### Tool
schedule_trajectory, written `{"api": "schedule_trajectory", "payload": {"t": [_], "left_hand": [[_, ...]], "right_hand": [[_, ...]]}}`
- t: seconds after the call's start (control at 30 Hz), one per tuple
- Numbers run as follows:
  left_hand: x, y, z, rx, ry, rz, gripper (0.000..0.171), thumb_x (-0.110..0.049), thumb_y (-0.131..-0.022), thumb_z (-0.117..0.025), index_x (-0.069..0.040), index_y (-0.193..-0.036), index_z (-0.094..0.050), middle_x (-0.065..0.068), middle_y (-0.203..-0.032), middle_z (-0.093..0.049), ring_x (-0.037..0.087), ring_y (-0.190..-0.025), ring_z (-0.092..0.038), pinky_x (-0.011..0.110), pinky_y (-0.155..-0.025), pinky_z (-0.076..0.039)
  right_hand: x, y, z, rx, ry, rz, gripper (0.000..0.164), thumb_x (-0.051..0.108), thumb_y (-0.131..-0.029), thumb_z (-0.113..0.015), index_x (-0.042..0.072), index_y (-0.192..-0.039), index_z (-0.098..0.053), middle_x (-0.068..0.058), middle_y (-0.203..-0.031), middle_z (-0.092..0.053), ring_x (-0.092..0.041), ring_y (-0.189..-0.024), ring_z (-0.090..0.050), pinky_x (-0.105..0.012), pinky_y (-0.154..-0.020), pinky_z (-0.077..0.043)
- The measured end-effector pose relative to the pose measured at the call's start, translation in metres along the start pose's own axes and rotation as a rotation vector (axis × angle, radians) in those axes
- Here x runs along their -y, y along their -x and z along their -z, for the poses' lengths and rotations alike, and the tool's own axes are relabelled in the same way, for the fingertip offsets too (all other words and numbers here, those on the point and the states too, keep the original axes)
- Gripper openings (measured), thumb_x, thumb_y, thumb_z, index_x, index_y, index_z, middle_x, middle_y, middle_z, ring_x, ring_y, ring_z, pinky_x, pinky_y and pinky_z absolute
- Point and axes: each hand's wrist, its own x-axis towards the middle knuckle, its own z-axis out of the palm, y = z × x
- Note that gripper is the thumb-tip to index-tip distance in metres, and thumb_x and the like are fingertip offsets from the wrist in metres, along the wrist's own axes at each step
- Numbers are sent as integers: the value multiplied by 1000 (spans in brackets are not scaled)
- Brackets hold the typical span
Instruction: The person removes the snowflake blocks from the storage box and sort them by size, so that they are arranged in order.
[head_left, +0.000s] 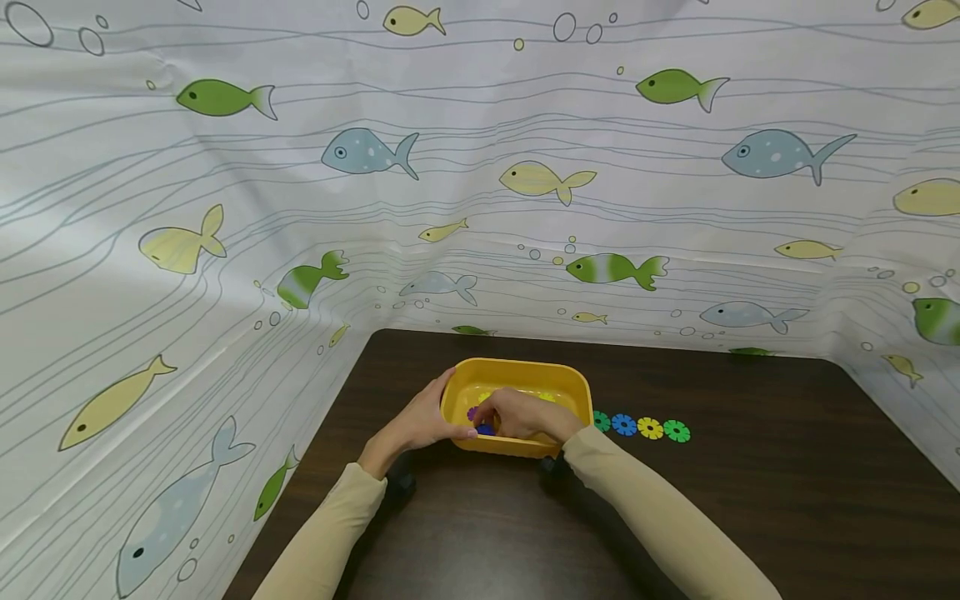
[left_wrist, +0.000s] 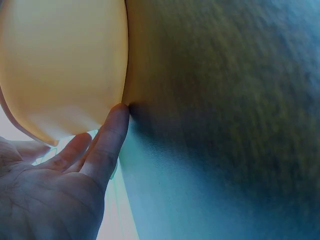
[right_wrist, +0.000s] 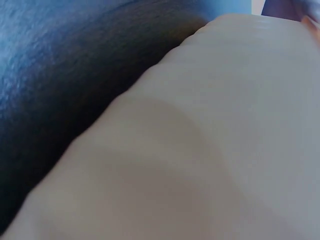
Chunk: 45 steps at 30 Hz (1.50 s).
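Note:
A yellow plastic tray (head_left: 517, 367) sits on the dark table. My left hand (head_left: 420, 417) holds its left end, thumb over the front rim and fingers along the outside wall. In the left wrist view, the fingers (left_wrist: 107, 145) of that hand press against the tray's outer side (left_wrist: 65, 65). My right hand (head_left: 517, 414) reaches down inside the tray with bent fingers. A dark blue piece (head_left: 486, 430) shows right at its fingertips; I cannot tell whether they pinch it. Purple (head_left: 472, 413) and yellow (head_left: 547, 397) notched discs lie in the tray.
To the right of the tray, a row of notched plastic discs lies on the table: green (head_left: 602, 421), blue (head_left: 624, 425), yellow (head_left: 650, 428) and a lighter green (head_left: 677, 431). A white fish-patterned sheet (head_left: 465, 200) rises behind and beside the table (head_left: 787, 467).

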Motion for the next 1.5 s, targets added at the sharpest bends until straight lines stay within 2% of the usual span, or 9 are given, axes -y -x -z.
{"api": "schedule_trajectory", "payload": {"t": [0.4, 0.73, 1.0, 1.13, 1.3, 1.5], "left_hand": [[-2, -1, 0, 4, -10, 5, 121, -44, -84, -91, -10, -175, -19, 22, -166, -44, 31, -126, -62, 54, -117, -56], [-2, 0, 1, -10, 3, 27, 121, -47, -83, -92, -13, -174, -22, 18, -163, -48, 29, -125, -63, 52, -115, -58], [-4, 0, 0, -5, 10, 27, 123, -48, -81, -94, -12, -174, -22, 18, -163, -48, 28, -124, -63, 52, -116, -58], [-3, -1, -1, -5, 8, 42, 124, -47, -81, -94, -12, -174, -21, 19, -164, -47, 29, -127, -62, 53, -118, -56], [-3, -2, -1, -7, 16, 52, 122, -45, -82, -93, -12, -174, -21, 19, -166, -46, 32, -133, -61, 55, -121, -53], [-3, -2, -1, -9, 22, 42, 123, -43, -82, -94, -11, -174, -20, 19, -166, -45, 32, -132, -61, 55, -121, -53]], "right_hand": [[-3, 6, 2, -92, 1, -44, 39, 8, -88, -89, 15, -125, -81, 1, -111, -75, -14, -94, -62, -35, -102, -63], [-1, 20, 5, -177, -20, -1, 35, 17, -89, -91, 14, -123, -83, 0, -114, -78, -14, -93, -63, -28, -95, -62], [-1, 36, 6, -250, -68, -55, 35, 14, -88, -92, 11, -121, -82, -5, -120, -79, -18, -102, -64, -41, -102, -64], [-4, 45, 7, -308, -77, -85, 36, 17, -87, -93, 11, -120, -81, -3, -115, -79, -16, -101, -62, -36, -98, -61], [-8, 59, 8, -381, -90, -100, 38, 22, -85, -95, 11, -118, -80, 0, -105, -76, -16, -96, -57, -27, -86, -52], [-14, 78, 9, -453, -101, -119, 39, 24, -85, -95, 11, -118, -80, 0, -105, -76, -18, -98, -58, -31, -87, -53]]}}
